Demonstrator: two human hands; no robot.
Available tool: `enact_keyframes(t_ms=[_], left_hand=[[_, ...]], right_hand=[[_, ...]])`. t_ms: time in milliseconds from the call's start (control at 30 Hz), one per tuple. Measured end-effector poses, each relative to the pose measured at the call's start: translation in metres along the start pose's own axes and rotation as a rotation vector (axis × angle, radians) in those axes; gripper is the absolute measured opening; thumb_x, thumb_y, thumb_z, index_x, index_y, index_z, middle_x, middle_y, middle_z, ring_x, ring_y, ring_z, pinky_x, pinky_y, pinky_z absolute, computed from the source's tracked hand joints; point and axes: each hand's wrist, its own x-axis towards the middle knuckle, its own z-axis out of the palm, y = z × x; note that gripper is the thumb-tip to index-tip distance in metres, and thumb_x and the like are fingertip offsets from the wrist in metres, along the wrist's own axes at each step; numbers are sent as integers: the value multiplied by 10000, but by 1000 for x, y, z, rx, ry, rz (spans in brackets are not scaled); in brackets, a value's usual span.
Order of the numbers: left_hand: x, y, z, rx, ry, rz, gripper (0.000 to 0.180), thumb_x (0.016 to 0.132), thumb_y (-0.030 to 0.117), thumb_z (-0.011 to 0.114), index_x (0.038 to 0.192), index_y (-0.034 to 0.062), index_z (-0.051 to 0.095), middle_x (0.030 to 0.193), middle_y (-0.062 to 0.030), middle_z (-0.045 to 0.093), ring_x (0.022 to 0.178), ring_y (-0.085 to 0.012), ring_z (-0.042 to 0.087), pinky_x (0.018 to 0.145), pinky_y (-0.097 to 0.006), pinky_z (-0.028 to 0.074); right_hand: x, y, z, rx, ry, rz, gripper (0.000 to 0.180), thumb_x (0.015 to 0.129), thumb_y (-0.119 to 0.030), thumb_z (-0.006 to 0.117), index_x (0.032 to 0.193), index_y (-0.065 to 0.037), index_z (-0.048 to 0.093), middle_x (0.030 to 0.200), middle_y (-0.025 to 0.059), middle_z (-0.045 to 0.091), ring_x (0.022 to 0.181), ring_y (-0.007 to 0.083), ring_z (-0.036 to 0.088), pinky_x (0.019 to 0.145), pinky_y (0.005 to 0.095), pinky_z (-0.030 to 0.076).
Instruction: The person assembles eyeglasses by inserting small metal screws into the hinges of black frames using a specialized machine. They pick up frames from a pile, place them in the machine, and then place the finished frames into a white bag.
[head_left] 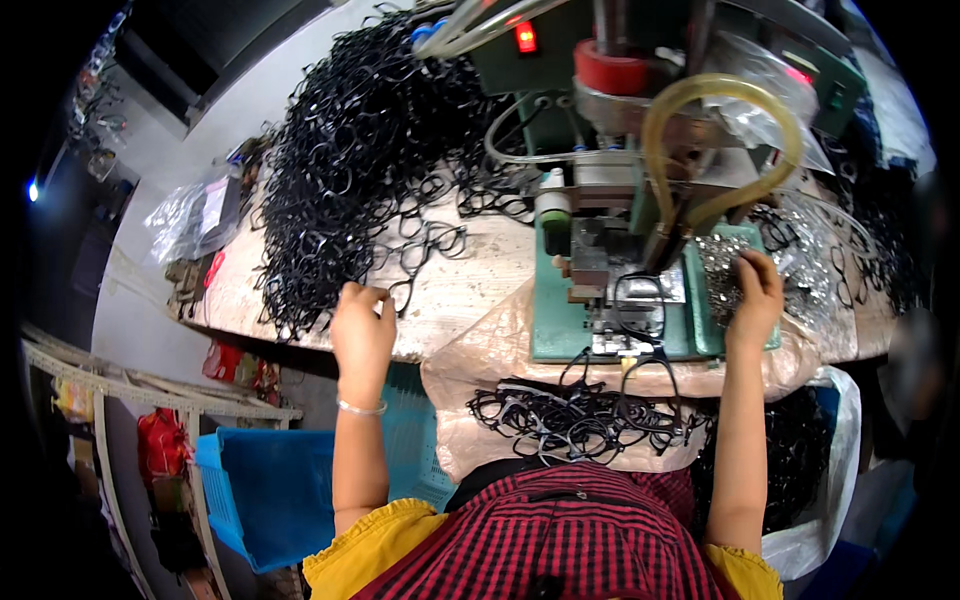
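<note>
My left hand (362, 325) is closed at the near edge of a big heap of black eyeglass frames (350, 170). Its thumb and fingertips pinch one black eyeglass frame (412, 258), which lies out on the wooden tabletop. My right hand (757, 298) reaches into a green tray (708, 335) of small silvery metal parts (718, 262); its fingertips are drawn together, and what they hold is too small to make out. Between my hands, another black eyeglass frame (650, 372) sits at the jig of a green bench press (560, 335), overhanging its front edge.
More black frames (590, 415) lie on tan sheeting (455, 375) across my lap. A yellowish hose (735, 85) loops before the press. Blue crates (270, 490) stand below left, beside a shelf rack (150, 390). A white sack (835, 470) of dark frames is at lower right.
</note>
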Motion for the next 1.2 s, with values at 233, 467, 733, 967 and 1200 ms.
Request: enact_keyframes(t_ms=[233, 467, 733, 967, 1200], left_hand=[[-9, -12, 113, 228, -100, -180, 78, 701, 51, 655, 770, 14, 663, 925, -194, 608, 794, -379, 638, 697, -436, 528], [-12, 15, 78, -707, 38, -172, 151, 862, 82, 706, 811, 1, 588, 1046, -107, 624, 926, -200, 592, 820, -301, 469], [11, 105, 45, -1213, 47, -59, 189, 1002, 115, 572, 960, -31, 684, 934, -60, 715, 800, -87, 608, 721, -226, 483], [-8, 136, 41, -1081, 273, 167, 363, 1014, 240, 536, 826, -47, 657, 849, -132, 734, 715, -174, 662, 669, -263, 509], [3, 184, -50, -943, 290, 849, 531, 980, 493, 512, 664, 81, 401, 745, -122, 720, 717, -305, 727, 587, -345, 578]], right_hand=[[-12, -35, 2, -356, -119, -115, 140, 853, -28, 694, 985, 2, 727, 926, 78, 727, 894, 159, 666, 823, 284, 500], [-59, -44, -84, -388, 97, -50, 110, 811, 17, 692, 920, 17, 709, 931, 69, 702, 906, 179, 634, 856, 299, 483], [-43, -120, 44, -203, -396, -336, 151, 780, -12, 698, 929, -5, 677, 862, 89, 692, 815, 217, 653, 786, 301, 496], [-62, -101, 67, 78, -278, -103, 335, 800, 24, 693, 1123, 40, 606, 967, 64, 677, 855, 117, 638, 833, 260, 487], [-63, -118, 74, 264, -381, 104, 470, 811, 13, 701, 1245, 45, 526, 953, 79, 688, 943, 98, 624, 902, 248, 459]])
